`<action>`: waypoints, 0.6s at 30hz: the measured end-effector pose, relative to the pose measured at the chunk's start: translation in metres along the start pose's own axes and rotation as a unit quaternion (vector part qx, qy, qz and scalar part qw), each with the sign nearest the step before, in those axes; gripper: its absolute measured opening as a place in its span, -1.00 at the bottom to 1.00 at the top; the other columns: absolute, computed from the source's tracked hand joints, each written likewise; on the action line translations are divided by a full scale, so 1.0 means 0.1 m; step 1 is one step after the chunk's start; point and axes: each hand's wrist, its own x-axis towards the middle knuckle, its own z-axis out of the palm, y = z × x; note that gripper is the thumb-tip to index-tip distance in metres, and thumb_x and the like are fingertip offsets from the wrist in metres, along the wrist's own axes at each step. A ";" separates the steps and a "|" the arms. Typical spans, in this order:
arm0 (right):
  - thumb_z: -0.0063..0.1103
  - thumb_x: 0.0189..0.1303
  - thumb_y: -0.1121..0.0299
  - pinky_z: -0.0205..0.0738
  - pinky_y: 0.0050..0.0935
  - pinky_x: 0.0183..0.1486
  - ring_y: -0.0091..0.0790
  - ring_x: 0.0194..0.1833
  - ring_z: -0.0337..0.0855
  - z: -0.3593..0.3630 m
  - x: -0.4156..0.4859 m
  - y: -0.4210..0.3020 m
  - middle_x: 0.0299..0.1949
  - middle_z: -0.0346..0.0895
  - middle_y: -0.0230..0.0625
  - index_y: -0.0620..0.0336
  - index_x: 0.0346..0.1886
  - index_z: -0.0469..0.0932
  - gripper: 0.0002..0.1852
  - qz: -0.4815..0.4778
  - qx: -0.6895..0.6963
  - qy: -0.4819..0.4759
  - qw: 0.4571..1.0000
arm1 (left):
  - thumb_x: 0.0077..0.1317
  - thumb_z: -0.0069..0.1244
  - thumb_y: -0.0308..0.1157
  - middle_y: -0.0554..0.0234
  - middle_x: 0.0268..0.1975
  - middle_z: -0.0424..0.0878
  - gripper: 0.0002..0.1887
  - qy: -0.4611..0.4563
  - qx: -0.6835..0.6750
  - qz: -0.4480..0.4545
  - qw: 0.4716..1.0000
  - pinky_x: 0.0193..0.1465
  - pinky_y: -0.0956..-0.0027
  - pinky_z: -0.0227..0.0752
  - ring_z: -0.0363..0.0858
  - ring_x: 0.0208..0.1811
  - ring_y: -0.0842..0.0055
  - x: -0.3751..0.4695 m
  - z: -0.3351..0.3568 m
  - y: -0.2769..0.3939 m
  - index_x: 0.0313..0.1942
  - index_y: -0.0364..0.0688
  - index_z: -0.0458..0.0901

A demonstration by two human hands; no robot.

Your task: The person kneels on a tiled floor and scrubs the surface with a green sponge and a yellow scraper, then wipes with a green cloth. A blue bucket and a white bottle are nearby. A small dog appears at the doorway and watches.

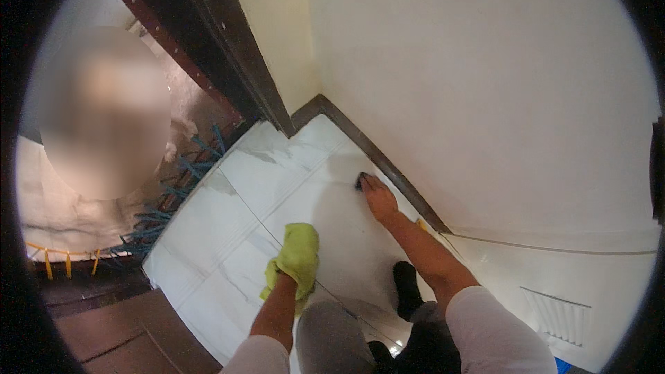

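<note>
My left hand [286, 276] is mostly covered by a yellow-green cloth [300, 249], which is bunched around it over the white marble-look floor tiles [249, 182]. Near the dark baseboard, my right hand [381, 200] presses a small black object [359, 182] against the tiles; its kind cannot be told, as the fingers cover much of it. My knees are bent low between my arms, and a foot in a black sock [407, 288] rests on the tiles below my right forearm.
A dark baseboard [384, 163] runs along the pale wall [467, 88]. At left are a dark door frame [244, 47], blue-green strips [156, 218] along the tile edge and a blurred area beyond. Brown tiles [124, 327] lie lower left. A white panel with a vent [558, 317] stands at right.
</note>
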 end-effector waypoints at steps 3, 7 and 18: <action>-0.15 0.05 0.46 0.11 -0.24 0.23 -0.18 0.21 0.20 0.60 -0.05 -0.02 0.18 0.19 -0.06 0.33 0.08 0.28 -0.55 0.005 -0.039 0.118 0.992 | 0.07 -0.20 -0.40 0.06 -0.26 0.45 -0.76 -0.023 0.026 0.000 0.999 -0.01 0.21 0.22 0.39 -0.12 0.21 -0.05 0.02 0.01 -0.24 -0.22 0.46; -0.13 -0.09 0.65 -0.05 -0.29 0.30 -0.12 0.24 0.12 0.64 0.88 -0.02 0.17 0.21 -0.05 0.36 0.10 0.27 -0.46 -0.003 0.049 0.185 0.981 | 0.06 -0.19 -0.39 0.08 -0.27 0.45 -0.77 -0.035 0.039 0.024 0.998 -0.03 0.21 0.23 0.39 -0.14 0.22 0.09 -0.03 0.08 -0.25 -0.21 0.47; -0.15 -0.13 0.71 0.09 -0.29 0.25 -0.06 0.18 0.23 0.51 0.41 -0.06 0.11 0.28 0.03 0.41 0.03 0.34 -0.49 0.018 0.122 0.174 0.977 | 0.05 -0.17 -0.38 0.14 -0.32 0.46 -0.78 -0.091 0.065 0.009 0.994 -0.08 0.22 0.24 0.41 -0.19 0.25 -0.09 -0.11 -0.07 -0.28 -0.18 0.50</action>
